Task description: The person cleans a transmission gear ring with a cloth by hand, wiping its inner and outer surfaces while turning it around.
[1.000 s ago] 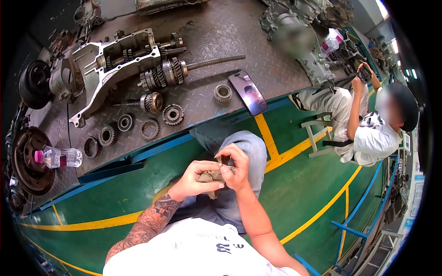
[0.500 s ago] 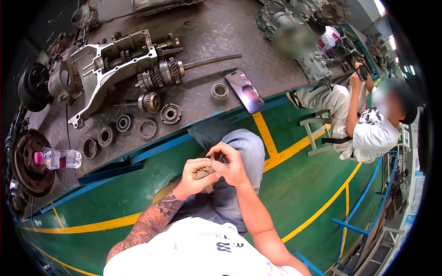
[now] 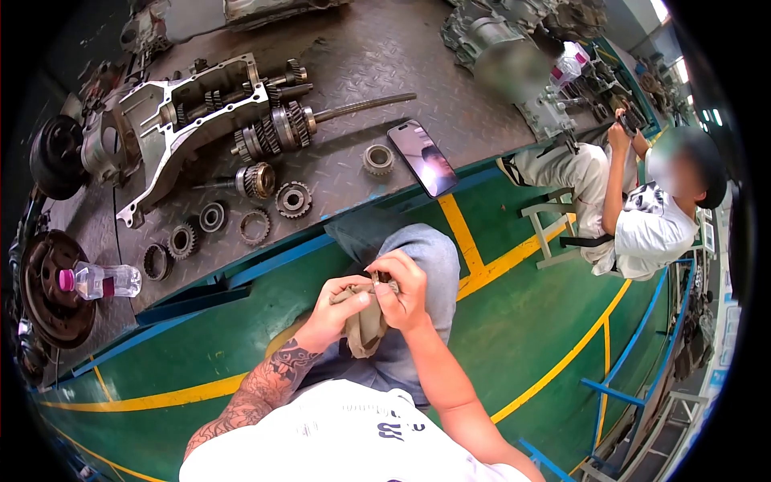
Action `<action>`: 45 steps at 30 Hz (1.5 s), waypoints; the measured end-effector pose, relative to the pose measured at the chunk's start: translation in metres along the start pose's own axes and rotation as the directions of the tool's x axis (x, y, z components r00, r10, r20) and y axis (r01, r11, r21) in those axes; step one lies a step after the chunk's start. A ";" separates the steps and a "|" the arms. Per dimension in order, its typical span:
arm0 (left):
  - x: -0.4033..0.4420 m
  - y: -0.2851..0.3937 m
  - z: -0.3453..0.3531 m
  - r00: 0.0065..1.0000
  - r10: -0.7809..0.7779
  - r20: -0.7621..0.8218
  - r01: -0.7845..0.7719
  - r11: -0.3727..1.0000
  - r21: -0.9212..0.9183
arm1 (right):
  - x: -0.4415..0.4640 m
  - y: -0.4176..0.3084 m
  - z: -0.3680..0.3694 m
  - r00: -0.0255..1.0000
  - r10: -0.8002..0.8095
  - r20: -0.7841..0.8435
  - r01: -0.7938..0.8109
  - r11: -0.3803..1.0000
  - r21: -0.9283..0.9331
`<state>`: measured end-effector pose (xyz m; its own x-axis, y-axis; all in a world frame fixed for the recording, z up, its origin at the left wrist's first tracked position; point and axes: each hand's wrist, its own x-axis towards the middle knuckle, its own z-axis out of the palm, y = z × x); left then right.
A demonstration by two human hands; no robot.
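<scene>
Gears (image 3: pixel 285 202) and a phone (image 3: pixel 422 159) lie by the table's (image 3: pixel 353 60) near edge. Left hand (image 3: pixel 329 312) grips a rag (image 3: pixel 365 328), hanging long toward the lap (image 3: pixel 393 365); right hand (image 3: pixel 408 299) pinches a small piece (image 3: pixel 376 278).

Crumpled tan cloth (image 3: pixel 365 328) in drooping folds and small brownish part (image 3: pixel 376 278), both in the fingers (image 3: pixel 399 263)

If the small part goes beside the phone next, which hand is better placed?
Probably the right hand: it seems to pinch the small part and is nearer the phone, while the left hand grips the cloth.
</scene>
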<state>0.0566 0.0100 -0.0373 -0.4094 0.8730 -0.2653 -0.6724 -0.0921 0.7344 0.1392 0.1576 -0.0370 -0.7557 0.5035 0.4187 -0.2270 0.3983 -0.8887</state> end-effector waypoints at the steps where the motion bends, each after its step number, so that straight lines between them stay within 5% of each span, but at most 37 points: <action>1: 0.000 0.000 -0.001 0.999 0.037 0.018 -0.038 0.998 0.040 | 0.001 -0.001 0.000 1.000 0.013 0.006 -0.013 1.000 0.004; 5: 0.011 0.010 -0.002 0.910 0.352 0.218 -0.414 0.763 0.497 | 0.003 0.001 -0.003 0.997 0.059 0.044 -0.061 0.997 0.049; 8: 0.017 0.016 -0.002 0.857 0.432 0.283 -0.500 0.558 0.662 | 0.005 0.006 -0.004 0.966 0.202 0.159 -0.231 0.954 0.193; 12: 0.016 0.012 -0.004 0.886 0.422 0.192 -0.436 0.619 0.653 | 0.008 0.008 -0.005 0.955 0.206 0.211 -0.250 0.946 0.206; 13: 0.014 0.014 -0.003 0.902 0.392 0.181 -0.413 0.661 0.627 | 0.008 0.007 -0.005 0.947 0.229 0.226 -0.283 0.928 0.244; 16: 0.013 0.012 0.002 0.984 0.150 -0.096 -0.132 0.976 0.173 | 0.014 -0.002 -0.001 0.995 -0.030 0.090 0.011 0.978 0.206; 21: 0.015 0.024 0.006 0.974 -0.225 -0.017 0.218 0.959 -0.179 | 0.002 0.004 -0.004 0.996 -0.019 0.087 0.011 0.996 0.089; 25: 0.012 0.023 0.005 0.993 -0.111 -0.027 0.108 0.989 -0.100 | 0.004 0.002 -0.001 1.000 0.014 0.028 -0.014 1.000 0.010; 29: 0.003 0.023 0.002 0.999 0.043 0.010 -0.045 0.975 0.218 | 0.005 0.002 -0.002 0.996 0.085 0.031 -0.085 0.996 0.004; 33: 0.009 0.025 -0.004 0.897 0.378 0.230 -0.429 0.618 0.659 | 0.007 0.004 -0.003 0.974 0.190 0.120 -0.197 0.979 0.047; 37: 0.008 0.012 -0.009 0.964 0.265 0.033 -0.240 0.802 0.547 | 0.010 0.002 -0.001 0.944 0.279 0.177 -0.289 0.957 0.035; 42: 0.011 0.019 -0.002 0.989 0.047 -0.140 -0.038 0.997 0.069 | 0.006 0.002 -0.007 0.975 0.082 0.206 -0.117 0.980 0.163; 45: 0.014 0.022 -0.003 0.995 0.024 -0.093 -0.027 0.999 -0.032 | 0.007 -0.006 -0.010 0.979 0.012 0.203 -0.043 0.988 0.149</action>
<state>0.0340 0.0188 -0.0273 -0.4810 0.8220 -0.3048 -0.6808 -0.1311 0.7207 0.1416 0.1661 -0.0267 -0.8671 0.3424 0.3618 -0.2835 0.2579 -0.9236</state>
